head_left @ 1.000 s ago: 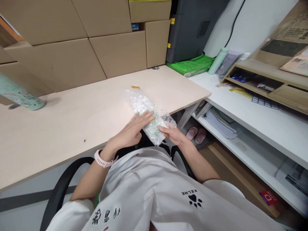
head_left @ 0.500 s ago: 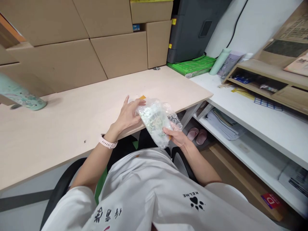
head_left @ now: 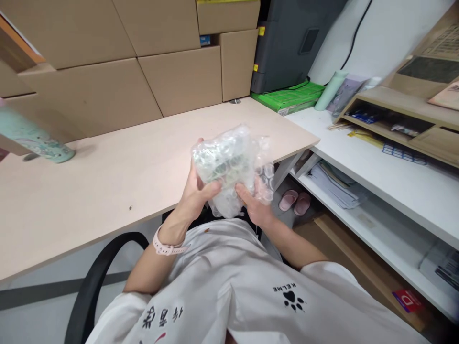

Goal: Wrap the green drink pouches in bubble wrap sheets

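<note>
A clear bubble-wrap package (head_left: pixel 229 162) with something pale green inside is held above my lap, at the table's front edge. My left hand (head_left: pixel 195 193) grips its left side, thumb on the near face and the other fingers behind. From the right, my right hand (head_left: pixel 256 203) holds it with the thumb pressed on the front. Those right fingers show only dimly through a loose flap of bubble wrap (head_left: pixel 265 179) at that side. What the package contains is blurred by the plastic.
Cardboard boxes (head_left: pixel 179 79) line the back of the wooden table (head_left: pixel 118 172). A mint green tumbler (head_left: pixel 39 138) stands at the left. Right of the table is a white shelf desk (head_left: pixel 373 162) with a wooden organiser (head_left: pixel 387 110). Pink slippers (head_left: pixel 294 201) lie on the floor.
My left hand has moved from the package's upper edge down to its left side, thumb now in front. The package has turned more squarely towards me and risen slightly.
</note>
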The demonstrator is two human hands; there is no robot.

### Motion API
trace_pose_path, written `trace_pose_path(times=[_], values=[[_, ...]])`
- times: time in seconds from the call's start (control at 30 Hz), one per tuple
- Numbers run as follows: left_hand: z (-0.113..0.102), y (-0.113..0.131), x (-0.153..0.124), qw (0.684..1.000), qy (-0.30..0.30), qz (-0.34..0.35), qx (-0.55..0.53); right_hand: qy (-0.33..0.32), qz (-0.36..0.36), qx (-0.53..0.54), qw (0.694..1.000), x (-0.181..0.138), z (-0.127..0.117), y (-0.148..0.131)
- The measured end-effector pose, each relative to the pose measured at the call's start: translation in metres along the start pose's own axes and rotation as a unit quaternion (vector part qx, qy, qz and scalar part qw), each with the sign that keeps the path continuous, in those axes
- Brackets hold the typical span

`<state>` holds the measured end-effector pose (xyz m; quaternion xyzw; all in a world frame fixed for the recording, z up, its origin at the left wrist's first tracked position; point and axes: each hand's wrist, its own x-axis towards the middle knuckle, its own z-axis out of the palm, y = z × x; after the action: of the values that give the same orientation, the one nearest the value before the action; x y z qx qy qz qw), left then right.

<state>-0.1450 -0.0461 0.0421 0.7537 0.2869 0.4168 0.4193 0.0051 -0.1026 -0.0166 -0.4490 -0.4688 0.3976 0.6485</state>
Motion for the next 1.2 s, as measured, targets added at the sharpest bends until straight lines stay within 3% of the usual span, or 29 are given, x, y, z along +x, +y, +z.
trace_pose_path(times=[0.17, 0.27, 0.37, 0.47, 0.6, 0.73, 1.03, 1.13, 1.2], values=[[-0.005, -0.050, 0.022, 0.980, 0.150, -0.045, -0.126, 0.008, -0.039, -0.101, 0.994, 0.032, 0.017, 0.021], [-0.016, -0.072, 0.031, 0.978, 0.195, -0.061, -0.037, 0.043, -0.098, -0.233, 0.966, 0.042, 0.018, 0.032], [-0.020, -0.074, 0.031, 0.964, 0.206, -0.055, 0.156, 0.039, -0.196, -0.395, 0.897, 0.041, 0.015, 0.030], [-0.016, -0.065, 0.025, 0.923, 0.172, 0.002, 0.345, -0.013, -0.247, -0.501, 0.829, 0.039, 0.011, 0.026], [-0.007, -0.062, 0.013, 0.897, 0.042, 0.032, 0.439, -0.137, -0.250, -0.531, 0.798, 0.041, 0.006, 0.031], [-0.005, -0.067, 0.008, 0.887, 0.015, 0.019, 0.461, -0.168, -0.242, -0.524, 0.799, 0.042, 0.003, 0.036], [-0.010, -0.073, 0.012, 0.891, 0.001, 0.016, 0.454, -0.162, -0.238, -0.497, 0.818, 0.043, 0.006, 0.036], [-0.010, -0.078, 0.006, 0.911, 0.045, 0.047, 0.408, -0.163, -0.235, -0.450, 0.846, 0.042, 0.004, 0.040], [-0.011, -0.079, 0.000, 0.917, 0.138, 0.059, 0.370, -0.133, -0.225, -0.396, 0.880, 0.040, 0.001, 0.042]])
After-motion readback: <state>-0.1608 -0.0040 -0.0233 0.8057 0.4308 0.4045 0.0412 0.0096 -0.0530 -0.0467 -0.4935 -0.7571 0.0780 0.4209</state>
